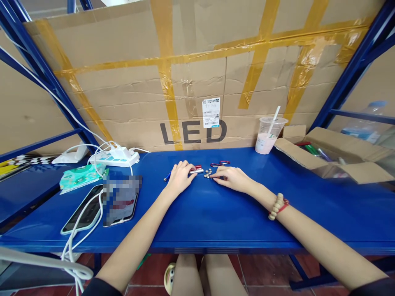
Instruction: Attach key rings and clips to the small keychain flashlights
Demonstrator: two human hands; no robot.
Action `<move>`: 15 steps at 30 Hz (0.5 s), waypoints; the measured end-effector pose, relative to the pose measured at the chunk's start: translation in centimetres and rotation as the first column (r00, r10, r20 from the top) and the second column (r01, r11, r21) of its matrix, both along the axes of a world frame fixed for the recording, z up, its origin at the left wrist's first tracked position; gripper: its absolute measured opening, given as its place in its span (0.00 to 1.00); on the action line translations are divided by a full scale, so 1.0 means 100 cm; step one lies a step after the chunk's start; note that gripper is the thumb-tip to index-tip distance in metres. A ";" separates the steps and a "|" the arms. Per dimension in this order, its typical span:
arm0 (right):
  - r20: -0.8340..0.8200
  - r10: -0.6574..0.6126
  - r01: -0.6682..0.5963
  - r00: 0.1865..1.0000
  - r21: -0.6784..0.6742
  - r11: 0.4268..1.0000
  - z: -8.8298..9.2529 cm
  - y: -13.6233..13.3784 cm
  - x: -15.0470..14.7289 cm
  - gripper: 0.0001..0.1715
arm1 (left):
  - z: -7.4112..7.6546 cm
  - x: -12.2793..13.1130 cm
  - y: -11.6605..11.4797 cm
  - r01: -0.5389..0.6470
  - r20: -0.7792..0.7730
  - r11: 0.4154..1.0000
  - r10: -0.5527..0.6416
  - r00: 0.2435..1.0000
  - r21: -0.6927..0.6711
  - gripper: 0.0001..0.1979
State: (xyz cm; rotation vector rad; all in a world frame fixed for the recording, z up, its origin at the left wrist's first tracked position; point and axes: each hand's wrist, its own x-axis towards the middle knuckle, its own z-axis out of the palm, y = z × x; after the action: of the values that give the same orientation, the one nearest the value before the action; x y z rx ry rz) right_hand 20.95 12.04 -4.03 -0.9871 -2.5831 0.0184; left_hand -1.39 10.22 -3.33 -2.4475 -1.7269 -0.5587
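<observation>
My left hand (180,177) rests on the blue tabletop, its thumb and fingers closed round a slim silver tube (197,171). A red tube (195,167) lies just behind that one, and a blue pen-like tube (167,176) sticks out on the far side of the hand. Several small round silver button batteries (207,174) lie loose between my hands. My right hand (231,179) has thumb and forefinger pinched at the right edge of these batteries, apparently on one of them; the fingertips partly hide it. Red carabiner clips (220,163) lie behind the right hand.
A plastic cup with a straw (268,135) stands at the back right, beside an open cardboard box (327,154) holding pens. At left lie two phones (82,209), white cables, a power strip (119,156) and a green packet (82,176). A large carton (191,82) walls the back.
</observation>
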 end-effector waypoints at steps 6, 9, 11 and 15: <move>-0.008 -0.018 0.017 1.000 -0.037 0.999 0.002 -0.002 -0.001 0.14 | -0.002 -0.001 0.001 -0.024 -0.013 1.000 0.024 1.000 0.000 0.10; -0.028 -0.041 0.039 0.999 -0.057 0.998 0.001 -0.001 -0.002 0.17 | -0.002 0.000 0.000 -0.020 -0.004 1.000 0.020 1.000 0.003 0.11; -0.024 -0.031 0.030 0.999 -0.042 0.999 0.000 0.000 -0.002 0.16 | -0.002 0.001 -0.001 -0.007 0.008 1.000 0.007 1.000 0.005 0.11; -0.011 -0.003 0.003 1.000 -0.009 1.000 -0.002 0.001 0.000 0.14 | -0.001 0.003 -0.003 0.023 0.028 1.000 -0.023 0.999 -0.002 0.13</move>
State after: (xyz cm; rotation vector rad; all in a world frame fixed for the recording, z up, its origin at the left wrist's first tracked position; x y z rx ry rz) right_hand 20.92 12.14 -4.20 -0.9912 -2.5736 0.0344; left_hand -1.10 9.93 -3.48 -2.4759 -1.7129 -0.5965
